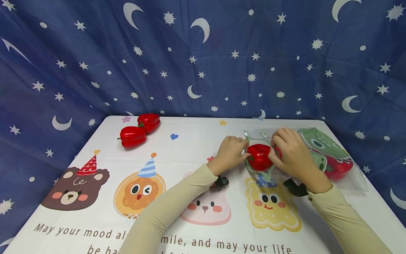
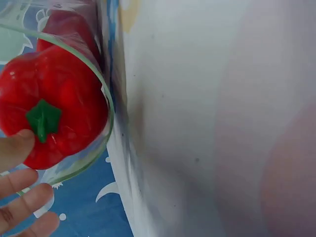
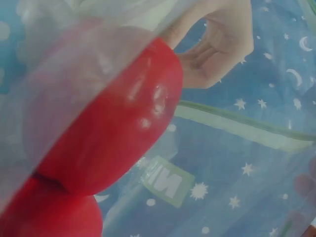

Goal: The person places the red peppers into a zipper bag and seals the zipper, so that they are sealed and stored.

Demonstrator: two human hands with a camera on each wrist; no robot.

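Touching by thumb, beside its green stem [image 2: 44, 118], one red bell pepper [image 1: 259, 157]: left hand [image 1: 229, 154], other fingers loosely spread. Pepper location: mouth of a clear green-trimmed bag [image 1: 326, 144], toward the tabletop's [image 1: 193, 137] far right corner. Right hand [image 1: 293, 155]: apparently pinching the bag, contact unclear. Possible faults: slack rim folding inward, snagging the pepper; thumb slipping, pepper rolling out. Two loose peppers [image 1: 133, 137]: far left corner.

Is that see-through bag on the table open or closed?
Open: the bag has its green-edged mouth spread around a red pepper, whose green stem faces the left wrist camera.
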